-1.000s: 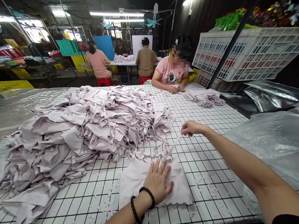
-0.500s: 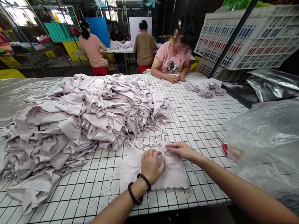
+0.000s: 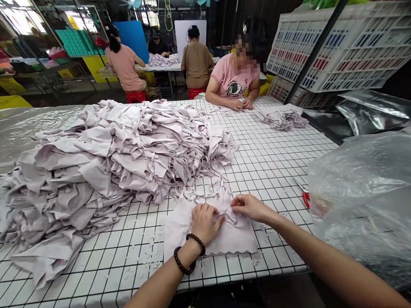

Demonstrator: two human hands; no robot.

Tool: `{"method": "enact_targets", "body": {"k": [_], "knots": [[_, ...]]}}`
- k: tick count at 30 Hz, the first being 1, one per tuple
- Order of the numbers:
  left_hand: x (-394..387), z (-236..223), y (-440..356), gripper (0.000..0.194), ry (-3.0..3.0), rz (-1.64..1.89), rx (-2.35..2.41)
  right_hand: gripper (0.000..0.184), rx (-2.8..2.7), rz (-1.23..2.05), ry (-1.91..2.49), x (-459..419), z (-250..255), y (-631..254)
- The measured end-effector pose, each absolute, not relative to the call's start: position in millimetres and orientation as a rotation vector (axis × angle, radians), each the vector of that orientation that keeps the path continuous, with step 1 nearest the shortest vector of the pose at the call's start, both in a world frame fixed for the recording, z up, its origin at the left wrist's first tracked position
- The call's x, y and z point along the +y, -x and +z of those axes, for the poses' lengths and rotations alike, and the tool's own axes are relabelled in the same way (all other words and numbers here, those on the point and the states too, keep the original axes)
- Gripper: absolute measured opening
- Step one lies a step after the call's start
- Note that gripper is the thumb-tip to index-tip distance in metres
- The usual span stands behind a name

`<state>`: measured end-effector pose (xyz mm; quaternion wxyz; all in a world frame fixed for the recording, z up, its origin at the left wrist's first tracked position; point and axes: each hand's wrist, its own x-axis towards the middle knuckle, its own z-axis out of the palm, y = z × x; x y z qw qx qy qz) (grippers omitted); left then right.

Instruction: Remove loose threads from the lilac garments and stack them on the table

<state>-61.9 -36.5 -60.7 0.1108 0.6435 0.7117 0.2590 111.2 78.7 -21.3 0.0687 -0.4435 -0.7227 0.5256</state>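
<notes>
A pale lilac strappy top (image 3: 213, 245) lies flat before me, its wavy hem toward me and its thin straps pointing away. My left hand (image 3: 205, 225), with two dark beaded bracelets at the wrist, rests on the cloth; its fingers are bent and its thumb closes on a small raised bit of the top. From the right, my right hand (image 3: 251, 208) pinches a narrow strip of the same top between thumb and fingertips. What exactly lies between the fingertips is too small to make out.
A large heap of lilac garments (image 3: 119, 156) covers the table's left. Red-handled scissors (image 3: 306, 198) lie beside a clear plastic bag (image 3: 367, 197) at right. Cloth scraps (image 3: 149, 250) dot the grid-patterned tablecloth (image 3: 105, 289). Across it a co-worker (image 3: 234, 80) sits near a smaller garment stack (image 3: 281, 117).
My right hand has gone from stretched fingers to a curled pinch, and a narrow strip of the top now shows raised between my hands. The left hand has stayed nearly in place.
</notes>
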Motion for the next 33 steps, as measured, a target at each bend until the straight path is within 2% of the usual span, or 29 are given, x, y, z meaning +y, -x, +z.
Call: {"method": "enact_targets", "body": {"k": [6, 8, 13, 18, 21, 24, 29, 33], "knots": [[-37, -60, 64, 0.017, -1.932, 0.796, 2.016, 0.022, -2.632, 1.114, 1.462, 68, -12, -105], [-38, -59, 64, 0.016, -1.936, 0.809, 2.006, 0.018, -2.699, 1.032, 1.469, 66, -14, -102], [-37, -62, 66, 0.014, -1.932, 0.830, 1.987, 0.012, -2.575, 1.330, 1.344, 69, -21, -103], [-36, -63, 67, 0.013, -1.912, 0.840, 1.965, 0.026, -1.915, 1.918, 1.283, 74, -21, -102], [-36, -62, 67, 0.013, -1.902, 0.842, 1.965, 0.040, -1.570, 2.123, 1.251, 76, -22, -98], [-36, -61, 66, 0.014, -1.902, 0.840, 1.960, 0.043, -1.526, 2.125, 1.251, 79, -22, -94], [-36, -60, 66, 0.017, -1.901, 0.842, 1.951, 0.026, -1.831, 1.850, 1.283, 86, -19, -90], [-37, -60, 66, 0.020, -1.891, 0.842, 1.956, 0.023, -1.884, 1.811, 1.206, 82, -27, -85]]}}
